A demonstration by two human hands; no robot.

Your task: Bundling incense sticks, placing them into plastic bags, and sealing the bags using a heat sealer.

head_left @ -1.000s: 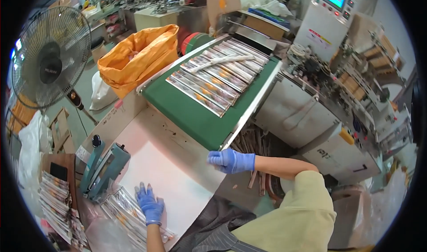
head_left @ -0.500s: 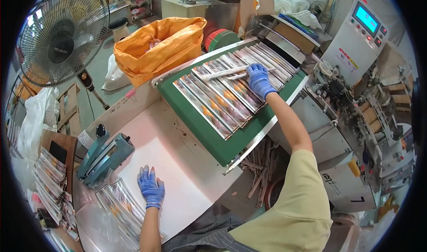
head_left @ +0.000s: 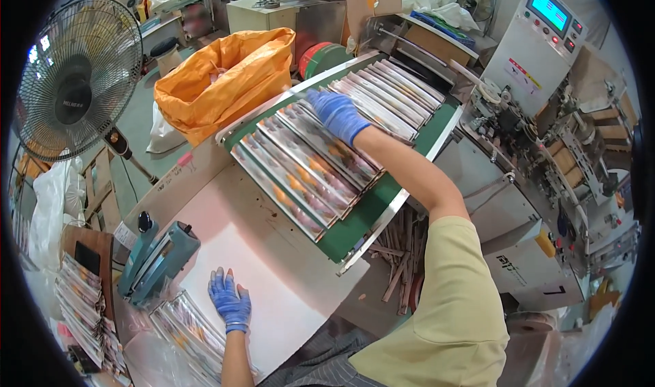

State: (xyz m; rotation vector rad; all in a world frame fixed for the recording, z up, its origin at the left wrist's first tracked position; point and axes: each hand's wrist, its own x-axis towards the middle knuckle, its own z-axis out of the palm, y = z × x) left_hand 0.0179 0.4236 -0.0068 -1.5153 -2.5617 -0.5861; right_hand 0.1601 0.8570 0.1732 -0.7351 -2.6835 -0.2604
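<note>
My left hand point(head_left: 230, 301), in a blue fingertip-free glove, lies open on the white tabletop point(head_left: 266, 284), fingers spread. Just left of it lies a stack of flat, glossy printed packets point(head_left: 187, 325) in clear film. My right hand point(head_left: 336, 116), gloved the same way, is over the far side of a green conveyor belt point(head_left: 334, 245). Beneath and around it lies an overlapping row of similar packets point(head_left: 300, 172). A pale streak point(head_left: 295, 92) is smeared beyond the right fingertips; whether those fingers grip anything is blurred.
Behind the belt stands an open orange sack point(head_left: 225, 80). A teal hand-lever sealer point(head_left: 157, 257) sits at the table's left, near a standing fan point(head_left: 75, 90). More packets point(head_left: 82, 305) are piled far left. A machine with a lit control panel point(head_left: 542, 35) rises at right.
My right hand has swung left across the belt toward the orange sack; the white strips it held are no longer clearly visible. The packet row has shifted toward the near left. My left hand stays put.
</note>
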